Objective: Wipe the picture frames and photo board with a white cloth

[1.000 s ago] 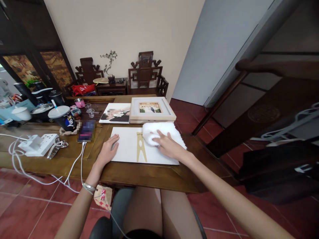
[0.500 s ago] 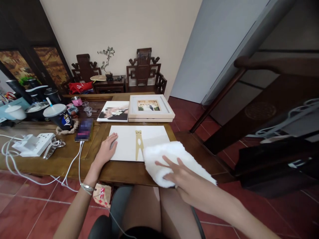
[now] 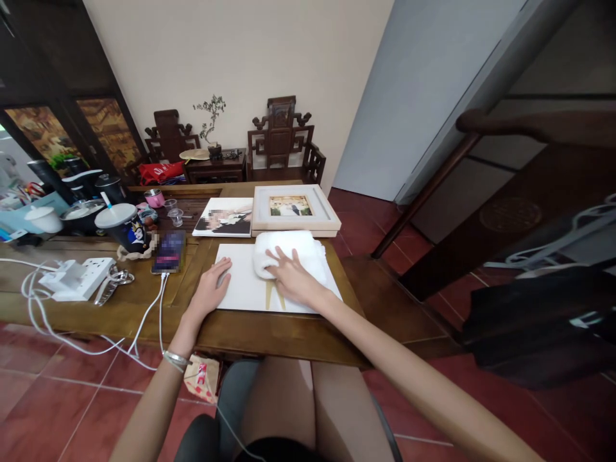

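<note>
A white rectangular panel (image 3: 240,292) lies flat on the wooden table, with a gold two-legged piece (image 3: 276,298) on its face. A folded, fluffy white towel (image 3: 289,244) covers the panel's upper right part and the top of the gold piece. My right hand (image 3: 293,279) is on the towel, fingers spread and pressed into its pile; the thumb is partly hidden. On the panel's left edge rests my left hand (image 3: 213,285), flat, fingers stretched, holding nothing.
Behind the panel are a photo print (image 3: 224,217) and a light framed picture (image 3: 296,208). On the left are a phone (image 3: 168,251), a lidded cup (image 3: 122,226), a power strip (image 3: 89,279) and loose white cables. A wooden chair (image 3: 500,212) stands at right.
My right hand has carried the towel from the table's front right edge up and left onto the panel. My left hand stays on the panel's left edge.
</note>
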A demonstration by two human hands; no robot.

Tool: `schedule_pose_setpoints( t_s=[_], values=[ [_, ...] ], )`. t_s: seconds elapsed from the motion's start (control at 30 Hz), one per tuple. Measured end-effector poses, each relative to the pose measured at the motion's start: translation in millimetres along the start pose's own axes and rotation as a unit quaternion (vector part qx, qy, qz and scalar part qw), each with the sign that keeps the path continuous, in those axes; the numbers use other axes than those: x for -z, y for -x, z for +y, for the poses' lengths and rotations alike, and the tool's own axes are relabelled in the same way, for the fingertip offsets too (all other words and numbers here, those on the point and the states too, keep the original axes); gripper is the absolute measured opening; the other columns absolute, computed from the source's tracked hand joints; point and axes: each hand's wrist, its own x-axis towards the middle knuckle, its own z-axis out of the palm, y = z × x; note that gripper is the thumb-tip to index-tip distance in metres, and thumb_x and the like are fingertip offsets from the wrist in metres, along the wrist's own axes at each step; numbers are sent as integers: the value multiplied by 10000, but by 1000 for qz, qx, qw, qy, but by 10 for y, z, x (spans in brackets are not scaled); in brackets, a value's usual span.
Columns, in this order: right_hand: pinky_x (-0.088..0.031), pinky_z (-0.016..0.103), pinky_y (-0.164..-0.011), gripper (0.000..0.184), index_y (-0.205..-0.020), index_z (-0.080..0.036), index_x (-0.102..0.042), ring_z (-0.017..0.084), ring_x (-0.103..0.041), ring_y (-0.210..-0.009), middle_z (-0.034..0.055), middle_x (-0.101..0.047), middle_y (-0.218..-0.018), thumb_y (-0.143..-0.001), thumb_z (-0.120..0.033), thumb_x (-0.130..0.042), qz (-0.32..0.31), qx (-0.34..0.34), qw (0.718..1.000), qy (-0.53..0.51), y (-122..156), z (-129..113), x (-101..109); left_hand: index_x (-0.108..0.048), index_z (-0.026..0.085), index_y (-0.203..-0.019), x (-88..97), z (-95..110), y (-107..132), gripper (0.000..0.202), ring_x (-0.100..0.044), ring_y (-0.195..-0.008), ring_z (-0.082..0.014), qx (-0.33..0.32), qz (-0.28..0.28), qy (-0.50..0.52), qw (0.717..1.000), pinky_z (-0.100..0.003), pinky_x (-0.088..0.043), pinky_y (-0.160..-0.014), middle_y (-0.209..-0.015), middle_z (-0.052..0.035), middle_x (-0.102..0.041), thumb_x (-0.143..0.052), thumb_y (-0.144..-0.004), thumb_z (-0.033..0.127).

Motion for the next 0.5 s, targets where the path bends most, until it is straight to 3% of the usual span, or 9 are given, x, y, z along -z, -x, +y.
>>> schedule_pose_setpoints(
  t_s=[0.13,0.23,0.37,0.43,0.5],
  values=[
    [-170,661,-1119,529,-1183,-95,-632,384,-166,-1442,206,-348,-1522,-731,46,-394,-5,54,998,4,416,-227,-40,-614,134,-1247,-13,-3,3,402,-482,-1332,-251,1,-8,-9,1000,-461,-345,-1148,-1367,-143,-576,-451,-916,293],
    [-197,611,-1141,525,-1118,-96,-660,348,-208,-1439,192,-414,-1487,-697,52,-383,-35,100,994,-32,803,-386,115,-582,105,-1286,-25,-9,3,436,-431,-1370,-252,4,-24,-24,999,-471,-303,-1165,-1422,-159,-516,-409,-930,289],
    [-436,432,-1044,537,-1044,-143,-682,265,-523,-1260,138,-684,-1142,-643,56,-386,-91,113,984,-103,1010,-336,468,-546,92,-1324,-36,-33,4,466,-336,-1424,-255,-3,-34,-28,999,-475,-265,-1179,-1481,-162,-439,-383,-942,305],
    [-521,378,-925,519,-1070,-164,-674,250,-624,-1106,111,-707,-1015,-685,40,-392,-56,61,992,-98,945,-197,604,-542,96,-1329,-39,-51,5,473,-304,-1437,-257,-4,-29,-27,999,-473,-258,-1183,-1489,-160,-430,-389,-942,321],
    [-513,413,-935,510,-1128,-157,-652,278,-588,-1160,139,-667,-1147,-728,32,-398,30,22,998,-55,781,-61,661,-540,108,-1334,-40,-67,6,474,-323,-1429,-260,0,-26,-24,999,-474,-264,-1180,-1480,-156,-447,-394,-942,330]
  ],
)
